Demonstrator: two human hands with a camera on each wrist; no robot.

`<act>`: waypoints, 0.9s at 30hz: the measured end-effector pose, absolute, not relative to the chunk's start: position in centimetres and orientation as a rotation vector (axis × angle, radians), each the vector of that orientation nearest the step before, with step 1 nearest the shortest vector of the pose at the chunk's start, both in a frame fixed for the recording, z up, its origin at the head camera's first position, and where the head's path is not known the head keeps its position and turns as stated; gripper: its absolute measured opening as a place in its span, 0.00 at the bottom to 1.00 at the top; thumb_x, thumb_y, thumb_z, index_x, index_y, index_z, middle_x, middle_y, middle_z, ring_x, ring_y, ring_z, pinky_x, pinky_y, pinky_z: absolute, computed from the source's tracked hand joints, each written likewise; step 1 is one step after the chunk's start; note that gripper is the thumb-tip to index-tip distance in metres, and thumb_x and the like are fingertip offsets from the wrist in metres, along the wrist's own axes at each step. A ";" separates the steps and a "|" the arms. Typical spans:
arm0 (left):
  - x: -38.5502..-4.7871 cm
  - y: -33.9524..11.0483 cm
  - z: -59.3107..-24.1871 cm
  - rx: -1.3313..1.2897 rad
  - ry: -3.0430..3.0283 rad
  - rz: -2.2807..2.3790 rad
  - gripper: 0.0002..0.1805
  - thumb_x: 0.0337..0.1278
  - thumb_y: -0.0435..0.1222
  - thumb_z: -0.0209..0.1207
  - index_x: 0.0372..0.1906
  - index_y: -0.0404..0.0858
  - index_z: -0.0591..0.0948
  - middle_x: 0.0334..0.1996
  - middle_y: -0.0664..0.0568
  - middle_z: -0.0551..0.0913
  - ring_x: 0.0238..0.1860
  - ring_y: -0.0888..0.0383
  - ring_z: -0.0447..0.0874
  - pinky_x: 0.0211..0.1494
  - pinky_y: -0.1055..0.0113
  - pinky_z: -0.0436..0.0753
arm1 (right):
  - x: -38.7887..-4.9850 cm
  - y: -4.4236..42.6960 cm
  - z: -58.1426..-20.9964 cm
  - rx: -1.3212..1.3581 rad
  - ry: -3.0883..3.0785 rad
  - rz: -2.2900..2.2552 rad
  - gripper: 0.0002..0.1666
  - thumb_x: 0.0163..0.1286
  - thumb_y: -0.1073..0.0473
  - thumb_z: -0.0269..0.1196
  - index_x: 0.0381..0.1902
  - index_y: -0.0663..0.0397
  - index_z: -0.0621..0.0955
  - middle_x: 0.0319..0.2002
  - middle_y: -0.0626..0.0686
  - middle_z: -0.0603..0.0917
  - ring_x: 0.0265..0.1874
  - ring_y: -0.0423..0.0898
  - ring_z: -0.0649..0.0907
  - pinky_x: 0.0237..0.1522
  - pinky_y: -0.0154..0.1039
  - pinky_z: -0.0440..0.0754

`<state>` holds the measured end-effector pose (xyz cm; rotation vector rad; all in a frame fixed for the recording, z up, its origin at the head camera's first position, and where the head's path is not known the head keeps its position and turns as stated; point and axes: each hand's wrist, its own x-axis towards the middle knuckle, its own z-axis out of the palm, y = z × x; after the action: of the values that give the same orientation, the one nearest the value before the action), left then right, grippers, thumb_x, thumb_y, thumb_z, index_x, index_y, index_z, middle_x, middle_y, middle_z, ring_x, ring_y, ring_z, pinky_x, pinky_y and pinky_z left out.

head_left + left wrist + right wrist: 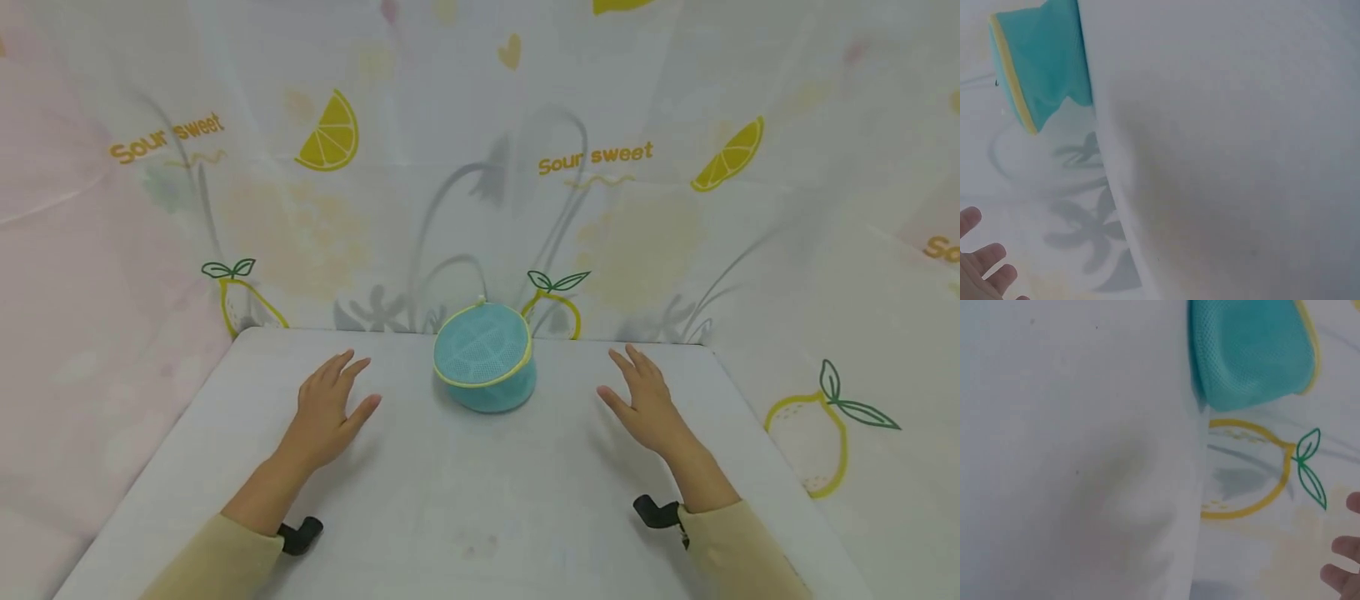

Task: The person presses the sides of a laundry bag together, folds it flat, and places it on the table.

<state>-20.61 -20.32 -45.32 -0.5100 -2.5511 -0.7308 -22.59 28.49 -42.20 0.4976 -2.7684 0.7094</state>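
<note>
A teal mesh laundry bag (483,346) with yellow piping stands at the back of the white table, its round top tilted toward me. My left hand (327,412) hovers to the left of the bag, apart from it, fingers spread and holding nothing. On the other side my right hand (641,402) is likewise held above the table, fingers extended. In the left wrist view the bag (1044,59) shows at the upper left, with fingertips at the lower left. The right wrist view has the bag (1250,353) at the top and a few fingertips at the right edge.
The white table (465,483) ends at the back against a hanging curtain (465,108) printed with lemons and words. Black wrist mounts (302,536) stick out from both sleeves. The curtain also runs along both sides of the table.
</note>
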 end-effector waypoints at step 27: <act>-23.6 -15.1 -45.5 -0.380 -2.592 -1.098 0.32 0.75 0.49 0.51 0.72 0.33 0.66 0.73 0.32 0.61 0.74 0.33 0.53 0.69 0.29 0.52 | -24.7 22.1 -44.1 0.455 -2.555 1.088 0.30 0.76 0.52 0.58 0.69 0.64 0.70 0.69 0.69 0.68 0.71 0.66 0.63 0.70 0.65 0.58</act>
<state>-23.63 -15.10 -45.52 -0.3798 -2.5922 -1.0979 -24.73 22.12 -44.10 0.4550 -2.5554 1.0880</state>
